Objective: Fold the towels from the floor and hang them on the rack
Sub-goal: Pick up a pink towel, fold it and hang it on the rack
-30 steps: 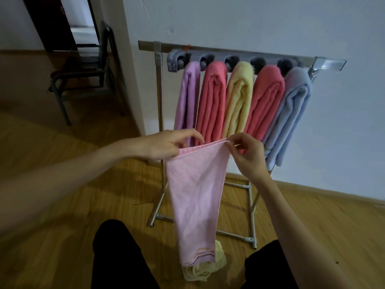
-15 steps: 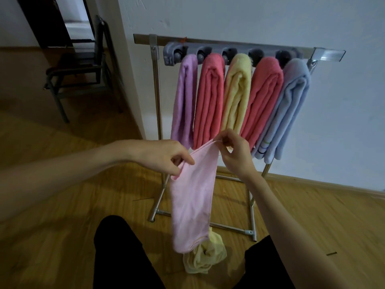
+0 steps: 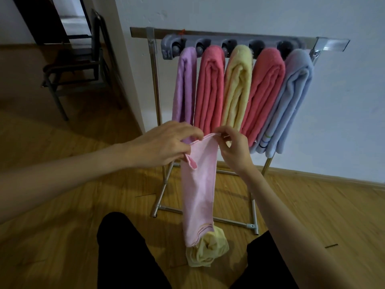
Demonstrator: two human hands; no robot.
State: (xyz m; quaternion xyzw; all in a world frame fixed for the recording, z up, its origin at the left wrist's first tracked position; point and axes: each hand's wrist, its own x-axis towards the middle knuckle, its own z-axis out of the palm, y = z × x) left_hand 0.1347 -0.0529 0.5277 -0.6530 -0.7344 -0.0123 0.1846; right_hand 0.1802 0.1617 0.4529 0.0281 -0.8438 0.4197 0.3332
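left hand [image 3: 164, 144] pinches pink towel [image 3: 198, 190] top edge | right hand [image 3: 234, 149] pinches same edge, just beside left grip | towel hangs below grips, hem touching yellow towel [image 3: 206, 251] on floor | rack [image 3: 239, 39] beyond grips, five towels hung

Wall [image 3: 270, 15]: pale, plain, with a wooden skirting [image 3: 333, 179] at its foot. Floor [image 3: 62, 215]: warm brown wood boards. Chair [image 3: 83, 65]: dark metal frame, standing left in dim light. Behind it, possibly a doorway [image 3: 73, 19], dark-edged.
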